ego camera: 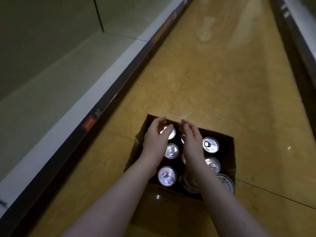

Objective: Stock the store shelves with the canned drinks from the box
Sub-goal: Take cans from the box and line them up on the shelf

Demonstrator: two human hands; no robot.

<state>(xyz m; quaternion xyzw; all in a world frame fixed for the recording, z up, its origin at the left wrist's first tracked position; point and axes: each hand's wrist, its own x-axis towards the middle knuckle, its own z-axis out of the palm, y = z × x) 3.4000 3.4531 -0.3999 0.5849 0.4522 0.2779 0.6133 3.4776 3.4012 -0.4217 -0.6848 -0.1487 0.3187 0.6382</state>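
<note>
Both hands open over the box [230, 161], nothing gripped yet.
Your left hand [158, 135] cups loosely over a far can [171, 134]; your right hand [190, 135] hangs relaxed just beside it. Pinch only the slick rim and the can may slip back, denting its neighbours.

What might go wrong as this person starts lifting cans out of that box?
1. The left hand and right hand both reach over the far row at once. One-handed grabs, such as at the far-left can, may slip and drop a can on the hard floor.
2. The near-right can looks tilted at the cardboard box's corner, so jostling might tip it over.
</note>
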